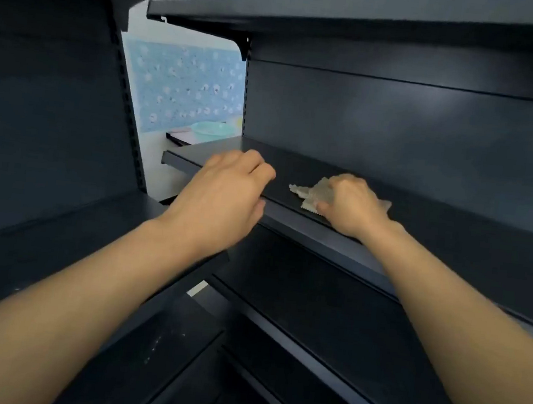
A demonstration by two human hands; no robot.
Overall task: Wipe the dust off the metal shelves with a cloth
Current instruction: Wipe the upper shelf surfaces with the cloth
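Head view: the cloth (307, 194), pale, thin and crumpled, lies on the top surface of the middle shelf (447, 221), near its front edge and a little right of the shelf's left end. The right hand (353, 207) is on top of the cloth, fingers curled down over it and thumb pressed onto its near edge, so most of the fabric is hidden under the palm. A ragged corner pokes out to the left and a smaller bit shows to the right of the hand.

Just left of the cloth, but not touching it, the left hand (226, 194) holds the shelf's front lip: its fingers are bent over the top surface and the thumb tucks under the edge. Both bare forearms reach in from the bottom corners.

The shelving is dark grey metal. An upper shelf (343, 22) hangs overhead on a bracket, and the back panel (414, 128) between the two shelves carries a soft patch of reflected light. A lower shelf (308, 351) runs below the arms. A slotted upright (245, 84) marks the unit's left end. A neighbouring shelf unit (55, 97) stands to the left at an angle, with its own shelf partly under the left forearm.

Through the gap between the units shows a light blue patterned wall panel (178, 87), and below it a pale green basin (210, 130), blurred.
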